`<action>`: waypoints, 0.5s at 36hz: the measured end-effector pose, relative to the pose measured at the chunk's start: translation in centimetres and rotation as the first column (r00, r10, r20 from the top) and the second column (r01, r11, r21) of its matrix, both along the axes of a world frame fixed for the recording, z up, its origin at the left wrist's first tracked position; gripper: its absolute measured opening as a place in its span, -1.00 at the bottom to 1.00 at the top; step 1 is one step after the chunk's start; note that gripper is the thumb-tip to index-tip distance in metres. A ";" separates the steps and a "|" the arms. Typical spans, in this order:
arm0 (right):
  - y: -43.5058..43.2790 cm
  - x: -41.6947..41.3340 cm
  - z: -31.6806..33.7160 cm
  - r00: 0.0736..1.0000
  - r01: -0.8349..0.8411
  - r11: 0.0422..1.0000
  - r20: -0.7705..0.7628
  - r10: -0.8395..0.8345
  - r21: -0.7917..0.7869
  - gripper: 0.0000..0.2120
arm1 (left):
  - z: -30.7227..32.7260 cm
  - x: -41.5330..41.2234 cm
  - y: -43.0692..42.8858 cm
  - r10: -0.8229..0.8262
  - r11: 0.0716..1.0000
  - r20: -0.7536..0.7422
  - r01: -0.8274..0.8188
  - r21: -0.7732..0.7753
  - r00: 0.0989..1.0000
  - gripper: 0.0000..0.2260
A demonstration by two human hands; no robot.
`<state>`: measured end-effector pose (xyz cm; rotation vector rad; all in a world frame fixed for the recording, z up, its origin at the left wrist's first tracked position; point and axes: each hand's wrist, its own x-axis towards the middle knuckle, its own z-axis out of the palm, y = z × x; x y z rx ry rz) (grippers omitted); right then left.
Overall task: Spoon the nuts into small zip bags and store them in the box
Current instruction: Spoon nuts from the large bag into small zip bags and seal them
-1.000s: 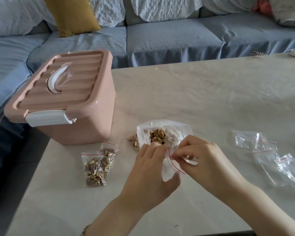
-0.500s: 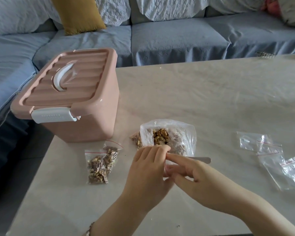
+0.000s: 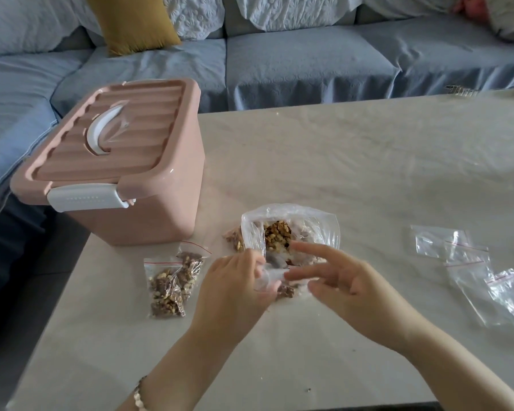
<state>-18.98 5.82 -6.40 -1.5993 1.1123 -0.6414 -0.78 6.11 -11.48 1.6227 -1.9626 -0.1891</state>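
My left hand [image 3: 235,289] grips a small clear zip bag [image 3: 267,278] with a few nuts [image 3: 285,292] in its bottom, just in front of the large open plastic bag of nuts [image 3: 291,229]. My right hand [image 3: 347,286] hovers beside it with fingers spread and fairly straight; its thumb tip touches the small bag's top edge. Two filled small bags [image 3: 172,283] lie to the left. Behind them, at the table's left corner, the pink box [image 3: 131,173] stands with its lid on and its white latch down.
A heap of empty zip bags [image 3: 472,262] lies on the pale table [image 3: 368,161] to the right. A blue sofa [image 3: 309,63] with a yellow cushion [image 3: 134,22] runs behind. Small objects [image 3: 460,91] sit at the far right edge.
My right hand's fingers, which were pinching along the small bag's red seal line, have spread apart and lifted. The left hand keeps holding the bag.
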 end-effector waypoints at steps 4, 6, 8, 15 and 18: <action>-1.6 -2.5 -2.5 0.885 0.410 0.884 -0.138 -0.445 -0.224 -0.69 | 0.4 1.8 0.3 0.169 0.978 -0.234 -0.134 0.159 0.957 -0.69; -2.7 -4.1 -4.4 0.798 0.463 0.856 -0.311 -0.516 -0.231 -0.77 | -0.2 2.4 0.2 0.251 0.959 -0.280 -0.200 0.198 0.927 -0.65; -3.3 -5.4 -6.2 0.741 0.465 0.879 -0.497 -0.452 -0.106 -0.67 | -0.7 2.9 0.1 0.294 0.944 -0.279 -0.231 0.236 0.914 -0.61; -3.5 -4.6 -8.2 0.850 0.527 0.803 -0.184 -0.494 0.279 -0.84 | -2.0 3.4 0.2 0.274 0.939 -0.247 -0.202 0.280 0.930 -0.59; -3.4 -3.6 -7.9 0.799 0.546 0.727 0.002 -0.601 0.416 -0.88 | -2.0 3.3 0.3 0.286 0.933 -0.286 -0.197 0.302 0.915 -0.62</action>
